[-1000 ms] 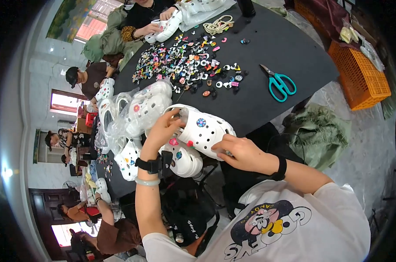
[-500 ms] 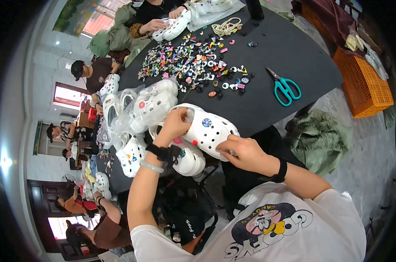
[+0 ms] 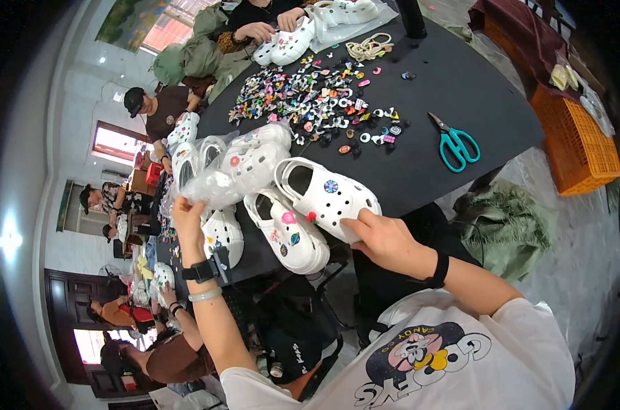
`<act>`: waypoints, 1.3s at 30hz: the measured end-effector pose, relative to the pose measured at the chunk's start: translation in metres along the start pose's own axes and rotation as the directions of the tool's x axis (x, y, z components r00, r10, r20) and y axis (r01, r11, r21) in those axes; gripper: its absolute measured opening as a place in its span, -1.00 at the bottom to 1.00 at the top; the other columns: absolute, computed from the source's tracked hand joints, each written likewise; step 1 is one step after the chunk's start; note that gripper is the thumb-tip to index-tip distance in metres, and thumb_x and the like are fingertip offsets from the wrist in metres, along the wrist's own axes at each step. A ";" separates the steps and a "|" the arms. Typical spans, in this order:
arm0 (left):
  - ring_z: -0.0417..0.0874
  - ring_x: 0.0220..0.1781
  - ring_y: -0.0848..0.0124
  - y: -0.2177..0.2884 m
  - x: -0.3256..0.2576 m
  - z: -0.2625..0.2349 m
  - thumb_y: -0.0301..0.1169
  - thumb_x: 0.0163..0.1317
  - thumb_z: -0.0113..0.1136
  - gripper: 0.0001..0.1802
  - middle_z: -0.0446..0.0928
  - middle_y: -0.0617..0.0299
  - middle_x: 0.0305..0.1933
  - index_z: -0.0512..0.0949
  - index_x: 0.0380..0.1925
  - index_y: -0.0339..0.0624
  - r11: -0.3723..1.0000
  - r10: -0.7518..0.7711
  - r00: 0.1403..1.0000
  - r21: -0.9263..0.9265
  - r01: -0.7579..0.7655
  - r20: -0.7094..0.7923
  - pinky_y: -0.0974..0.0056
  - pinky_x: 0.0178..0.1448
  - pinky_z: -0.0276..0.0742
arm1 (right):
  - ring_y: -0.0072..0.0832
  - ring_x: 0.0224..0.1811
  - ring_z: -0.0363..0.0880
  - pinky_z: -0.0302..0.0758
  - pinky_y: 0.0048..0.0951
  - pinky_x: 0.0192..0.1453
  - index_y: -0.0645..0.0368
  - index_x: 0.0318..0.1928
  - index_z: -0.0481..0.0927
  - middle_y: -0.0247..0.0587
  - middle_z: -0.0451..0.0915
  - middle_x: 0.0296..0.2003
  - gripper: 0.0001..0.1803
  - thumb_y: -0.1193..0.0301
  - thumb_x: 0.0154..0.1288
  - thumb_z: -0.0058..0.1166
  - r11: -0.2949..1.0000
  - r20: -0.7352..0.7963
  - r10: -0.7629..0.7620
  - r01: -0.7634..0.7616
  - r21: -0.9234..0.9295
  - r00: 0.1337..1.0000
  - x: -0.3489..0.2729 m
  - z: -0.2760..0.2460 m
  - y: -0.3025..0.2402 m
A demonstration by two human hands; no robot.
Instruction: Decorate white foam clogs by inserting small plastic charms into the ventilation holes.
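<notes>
A broad black desk (image 3: 460, 89) filled the upper middle of the view, its edge curving with the lens. To its right an orange plastic crate (image 3: 583, 147) stood on a pale, glossy floor (image 3: 583, 253), with a heap of green cloth (image 3: 504, 222) lying near it by the desk's corner. Along the left rose a white wall (image 3: 57, 137) with a red-framed window (image 3: 115, 142) lit brightly from outside. Lower on that side stood a dark wooden door (image 3: 64, 321), and a small bright light (image 3: 9, 239) glared by the rim. Other people sat along the far left side.
</notes>
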State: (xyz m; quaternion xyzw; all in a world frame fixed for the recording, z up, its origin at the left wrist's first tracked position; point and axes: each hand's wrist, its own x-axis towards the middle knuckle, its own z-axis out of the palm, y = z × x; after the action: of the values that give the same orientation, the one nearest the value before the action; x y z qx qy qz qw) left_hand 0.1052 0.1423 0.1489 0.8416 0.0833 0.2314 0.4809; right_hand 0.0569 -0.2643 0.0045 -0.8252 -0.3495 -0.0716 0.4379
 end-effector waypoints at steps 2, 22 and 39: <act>0.65 -0.16 0.42 -0.022 -0.018 -0.002 -0.64 0.04 0.26 -0.61 0.64 0.20 -0.13 0.55 -0.06 -0.27 0.986 -0.115 0.989 -0.107 0.124 0.089 0.33 -0.02 0.55 | -0.18 -0.27 0.66 0.60 -0.21 -0.29 0.12 0.11 0.51 -0.16 0.48 -0.20 -0.44 0.41 0.05 0.38 1.000 -0.002 -0.018 0.018 -0.012 1.000 0.004 0.002 -0.001; 0.42 0.24 0.26 -0.052 -0.047 0.081 -0.47 0.15 0.18 -0.44 0.47 0.04 0.19 0.38 0.19 -0.32 0.982 -0.140 0.868 0.182 0.058 0.477 0.27 0.33 0.30 | -0.17 -0.28 0.64 0.57 -0.23 -0.29 0.10 0.08 0.52 -0.15 0.48 -0.23 -0.48 0.41 0.06 0.38 1.000 -0.056 -0.014 0.013 -0.022 0.998 0.005 0.003 -0.002; 0.53 -0.36 0.48 -0.044 0.024 0.062 -0.22 0.06 0.40 -0.62 0.57 0.22 -0.36 0.60 -0.25 -0.29 0.711 -0.529 0.524 0.685 -0.156 0.668 0.29 -0.30 0.45 | -0.21 -0.28 0.64 0.60 -0.25 -0.28 0.12 0.07 0.53 -0.18 0.47 -0.22 -0.50 0.39 0.09 0.36 0.999 -0.086 -0.045 0.046 0.006 0.995 0.002 0.006 0.002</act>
State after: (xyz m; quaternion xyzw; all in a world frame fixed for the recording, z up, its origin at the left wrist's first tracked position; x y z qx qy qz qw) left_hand 0.1592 0.1260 0.0927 0.9423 0.0207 -0.3012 0.1446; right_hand 0.0590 -0.2598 0.0004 -0.8115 -0.3493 -0.1153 0.4542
